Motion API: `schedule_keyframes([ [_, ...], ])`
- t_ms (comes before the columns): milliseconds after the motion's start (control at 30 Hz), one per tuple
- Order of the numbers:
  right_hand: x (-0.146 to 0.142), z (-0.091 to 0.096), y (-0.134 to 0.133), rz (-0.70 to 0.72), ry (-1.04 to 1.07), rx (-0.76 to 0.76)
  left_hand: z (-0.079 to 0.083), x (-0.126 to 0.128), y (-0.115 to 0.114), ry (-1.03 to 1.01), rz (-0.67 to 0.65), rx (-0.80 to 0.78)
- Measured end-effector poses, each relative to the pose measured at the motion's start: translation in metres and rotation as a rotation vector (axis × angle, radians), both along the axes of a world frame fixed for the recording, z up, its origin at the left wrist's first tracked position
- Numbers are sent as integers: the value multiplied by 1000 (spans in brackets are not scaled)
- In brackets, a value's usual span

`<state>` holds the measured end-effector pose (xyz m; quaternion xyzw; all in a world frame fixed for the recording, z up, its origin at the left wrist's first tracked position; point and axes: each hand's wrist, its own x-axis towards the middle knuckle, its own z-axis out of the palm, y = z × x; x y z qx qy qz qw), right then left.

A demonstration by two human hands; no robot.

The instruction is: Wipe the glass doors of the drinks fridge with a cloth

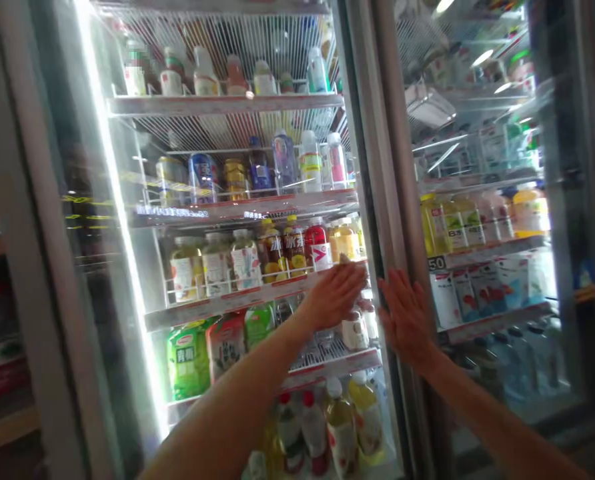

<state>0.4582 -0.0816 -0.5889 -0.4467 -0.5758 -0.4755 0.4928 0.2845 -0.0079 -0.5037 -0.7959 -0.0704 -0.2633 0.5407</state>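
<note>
The door [470, 143] is glossy glass, the bottles [245, 261] smooth plastic, the can [202, 179] shiny metal, the rack [212, 288] white wire.

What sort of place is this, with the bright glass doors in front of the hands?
This is probably a convenience store or a small supermarket. A glass-door drinks fridge is lit from inside, rows of bottled drinks stand on its shelves, and a price label sits on a shelf edge.

Drinks [272, 250] on wire shelves [225, 105]
Cans [202, 179] stand on an upper shelf; green pouches [187, 360] sit lower; yellow bottles [435, 225] line the right section; a wooden shelf [2, 427] stands left.
</note>
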Motion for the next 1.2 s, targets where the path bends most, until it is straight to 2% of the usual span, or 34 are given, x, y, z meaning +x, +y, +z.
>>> schedule_keyframes([
  [33,-3,3,0,7,7,2,3,-7,1,22,6,10],
  [100,-7,9,1,25,14,-2,21,-28,3,-80,53,7],
  [167,-10,14,3,41,13,-2,46,-52,7,-302,113,-16],
  [233,-15,21,8,55,7,-6,60,-73,9,-535,151,-36],
  [300,-23,29,16,67,-1,-9,56,-86,7,-650,161,-34],
  [333,-29,34,21,71,-3,-11,48,-89,6,-623,157,-23],
  [400,-44,47,30,76,-10,-5,30,-92,3,-428,144,10],
  [467,-60,60,37,76,-18,5,21,-97,2,-240,144,38],
  [533,-72,73,42,72,-23,9,26,-109,4,-286,161,41],
  [633,-82,84,46,63,-22,10,42,-135,8,-615,187,9],
  [700,-85,87,49,60,-31,12,44,-148,8,-706,182,-24],
  [733,-87,88,51,59,-38,12,42,-153,8,-672,174,-39],
  [867,-97,87,58,62,-75,1,28,-178,5,-379,167,-61],
  [933,-101,86,61,60,-86,-5,29,-201,5,-459,193,-61],
  [1033,-106,84,65,50,-79,8,35,-233,7,-869,229,-56],
  [1100,-107,83,67,44,-70,32,33,-240,8,-1026,223,-28],
  [1133,-108,83,68,43,-67,41,30,-239,8,-1001,212,-11],
  [1200,-108,82,70,46,-60,51,21,-232,6,-761,189,7],
])
